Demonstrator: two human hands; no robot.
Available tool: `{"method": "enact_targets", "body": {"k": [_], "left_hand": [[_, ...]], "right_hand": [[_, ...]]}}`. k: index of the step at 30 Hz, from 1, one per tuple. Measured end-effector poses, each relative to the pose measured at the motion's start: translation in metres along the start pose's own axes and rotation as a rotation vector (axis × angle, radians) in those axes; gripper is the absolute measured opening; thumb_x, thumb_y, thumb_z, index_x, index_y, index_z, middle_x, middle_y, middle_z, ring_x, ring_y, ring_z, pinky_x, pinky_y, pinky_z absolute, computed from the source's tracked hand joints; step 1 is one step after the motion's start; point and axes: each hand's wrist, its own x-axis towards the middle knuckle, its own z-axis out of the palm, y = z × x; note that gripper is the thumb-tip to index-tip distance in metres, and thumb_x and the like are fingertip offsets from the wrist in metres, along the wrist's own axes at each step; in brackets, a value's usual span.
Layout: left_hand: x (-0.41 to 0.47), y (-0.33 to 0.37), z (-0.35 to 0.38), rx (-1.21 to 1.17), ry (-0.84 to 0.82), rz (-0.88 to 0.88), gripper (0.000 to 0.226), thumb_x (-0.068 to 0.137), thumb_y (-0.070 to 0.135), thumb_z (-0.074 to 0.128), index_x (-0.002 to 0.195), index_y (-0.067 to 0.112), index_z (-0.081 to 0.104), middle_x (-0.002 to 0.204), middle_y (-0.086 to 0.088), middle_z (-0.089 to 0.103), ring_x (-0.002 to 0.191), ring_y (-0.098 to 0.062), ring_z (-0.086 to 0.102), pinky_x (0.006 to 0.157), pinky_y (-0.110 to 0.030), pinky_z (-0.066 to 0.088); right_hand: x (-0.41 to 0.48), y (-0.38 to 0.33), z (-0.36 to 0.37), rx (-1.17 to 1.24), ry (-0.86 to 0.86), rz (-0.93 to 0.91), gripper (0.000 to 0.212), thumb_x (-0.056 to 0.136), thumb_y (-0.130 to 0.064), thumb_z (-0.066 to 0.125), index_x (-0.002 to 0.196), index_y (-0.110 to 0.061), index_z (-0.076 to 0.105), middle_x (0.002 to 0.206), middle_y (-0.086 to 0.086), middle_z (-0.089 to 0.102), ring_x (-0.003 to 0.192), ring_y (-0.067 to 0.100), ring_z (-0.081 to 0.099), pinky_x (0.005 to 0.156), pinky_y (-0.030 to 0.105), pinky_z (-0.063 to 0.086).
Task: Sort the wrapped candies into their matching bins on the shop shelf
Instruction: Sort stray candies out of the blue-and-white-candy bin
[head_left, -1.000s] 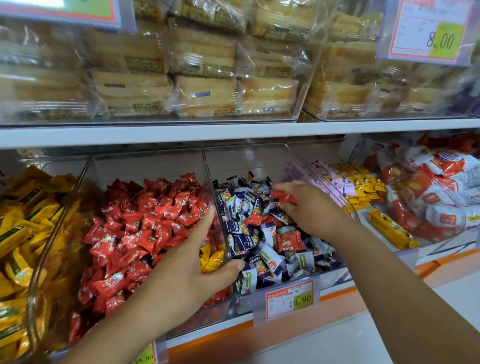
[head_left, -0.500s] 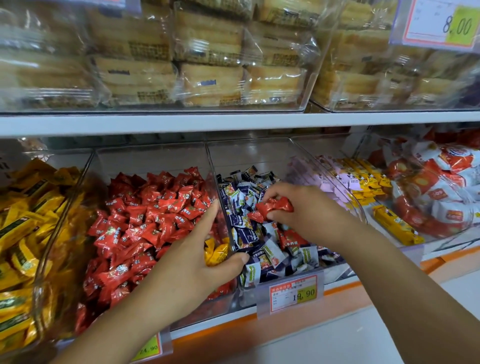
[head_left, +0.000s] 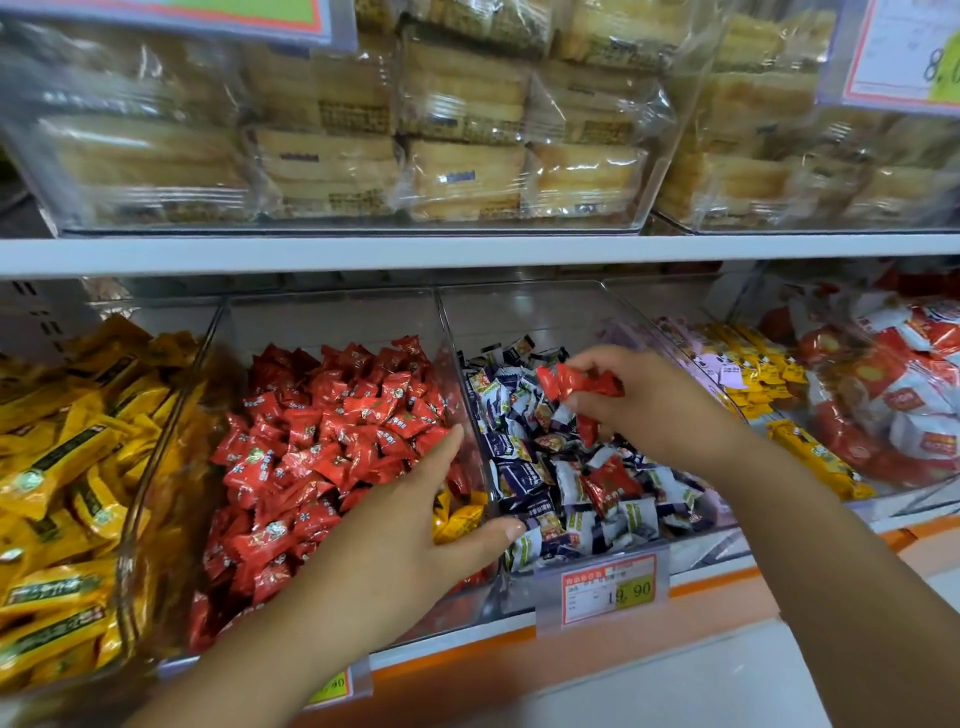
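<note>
Our left hand (head_left: 415, 525) lay spread open and held nothing, its fingers on the heap of red foil-wrapped candies (head_left: 332, 415) in the clear plastic bin (head_left: 332, 322). To its right, our right hand (head_left: 639, 400) pinched several stray red wrapped candies (head_left: 574, 384) above the blue-and-white wrapped candies (head_left: 519, 462). We judged that so loose a pinch could drop one back. The right hand had lifted higher than half a second earlier.

Right hand (head_left: 654, 400) pinches red candies (head_left: 576, 385) above blue-white candy bin (head_left: 519, 312).
</note>
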Motion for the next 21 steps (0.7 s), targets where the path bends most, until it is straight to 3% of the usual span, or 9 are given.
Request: {"method": "enact_targets", "body": {"k": [3,5,8,10,13,15,18,21], "left_hand": [[-0.002,0.000,0.001,0.036,-0.013,-0.001,0.107,0.052,0.091,0.032,0.145,0.056,-0.007,0.101,0.010,0.045,0.091,-0.004,0.042,0.097,-0.040,0.047],[-0.002,0.001,0.001,0.039,-0.010,0.007,0.107,0.054,0.090,0.032,0.146,0.054,-0.007,0.104,0.005,0.054,0.093,-0.005,0.050,0.094,-0.039,0.049],[-0.002,0.001,0.004,0.040,0.014,0.011,0.099,0.069,0.081,0.044,0.149,0.049,-0.006,0.132,0.003,0.055,0.115,-0.013,0.054,0.097,-0.033,0.047],[-0.001,-0.001,0.005,0.039,0.029,0.014,0.096,0.076,0.076,0.050,0.150,0.048,-0.005,0.142,0.004,0.048,0.125,-0.013,0.048,0.099,-0.029,0.044],[-0.001,-0.004,0.004,0.029,0.025,0.034,0.095,0.079,0.072,0.051,0.151,0.046,-0.005,0.150,0.008,0.039,0.131,-0.011,0.042,0.101,-0.025,0.041],[-0.003,-0.004,0.002,0.017,0.011,0.036,0.094,0.079,0.072,0.051,0.150,0.047,-0.006,0.147,0.006,0.044,0.127,-0.013,0.047,0.100,-0.027,0.043],[-0.005,-0.001,0.000,0.035,-0.012,0.027,0.093,0.078,0.074,0.049,0.149,0.050,-0.007,0.117,0.003,0.060,0.102,-0.013,0.058,0.092,-0.033,0.048],[-0.005,-0.001,-0.001,0.068,-0.027,0.002,0.097,0.071,0.081,0.042,0.148,0.051,-0.009,0.130,0.002,0.055,0.115,-0.017,0.053,0.097,-0.038,0.046]], "right_hand": [[0.005,-0.022,0.002,0.137,0.031,-0.032,0.014,0.094,-0.017,0.061,0.107,-0.022,0.061,0.057,-0.011,0.063,0.045,-0.003,0.055,0.044,0.007,0.037],[0.012,-0.041,0.012,0.228,0.013,-0.086,0.017,0.094,-0.014,0.060,0.110,-0.020,0.059,0.055,-0.005,0.063,0.043,0.001,0.055,0.042,0.010,0.037],[0.026,-0.067,0.036,0.284,0.009,-0.158,0.021,0.095,-0.018,0.060,0.110,-0.030,0.052,0.060,-0.006,0.061,0.040,-0.004,0.051,0.044,0.010,0.038],[0.033,-0.081,0.053,0.238,-0.015,-0.205,0.027,0.093,-0.025,0.063,0.118,-0.030,0.055,0.076,-0.012,0.063,0.054,-0.008,0.055,0.054,0.006,0.042],[0.040,-0.087,0.064,0.162,-0.134,-0.248,0.039,0.091,-0.031,0.064,0.129,-0.035,0.056,0.115,-0.015,0.061,0.102,-0.002,0.057,0.085,0.010,0.044],[0.037,-0.086,0.056,0.182,-0.148,-0.244,0.034,0.093,-0.030,0.062,0.124,-0.043,0.056,0.118,-0.021,0.058,0.112,-0.002,0.054,0.090,0.012,0.042],[0.025,-0.071,0.023,0.115,-0.114,-0.178,0.019,0.094,-0.029,0.060,0.107,-0.043,0.063,0.104,-0.022,0.066,0.095,-0.006,0.062,0.079,0.009,0.043],[0.001,-0.044,-0.010,-0.121,-0.230,-0.028,0.008,0.088,-0.035,0.067,0.094,-0.041,0.068,0.091,-0.018,0.069,0.079,-0.004,0.064,0.073,0.013,0.048]]}}
